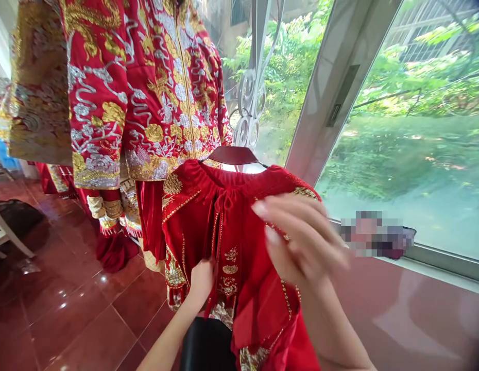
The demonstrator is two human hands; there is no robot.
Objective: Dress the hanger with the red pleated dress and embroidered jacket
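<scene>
A red garment (247, 226) with a gathered drawstring top and gold embroidery hangs on a dark red hanger (235, 155) in front of me. Its cord is tied in a small bow (225, 201) at the top middle. My left hand (203, 278) is closed at the garment's front, beside the beaded edge; what exactly lies between the fingers is partly hidden. Blurred by motion, my right hand (307, 239) is raised before the garment's right side, fingers stretched out and apart from the thumb, holding nothing I can see.
A red jacket (166, 103) with gold and silver embroidery hangs behind, at the upper left, with more embroidered clothes beside it. The window (401, 154) is at the right; a phone-like object (404, 239), partly pixelated, lies on its sill. A white chair (11, 232) stands on the tiled floor (77, 314).
</scene>
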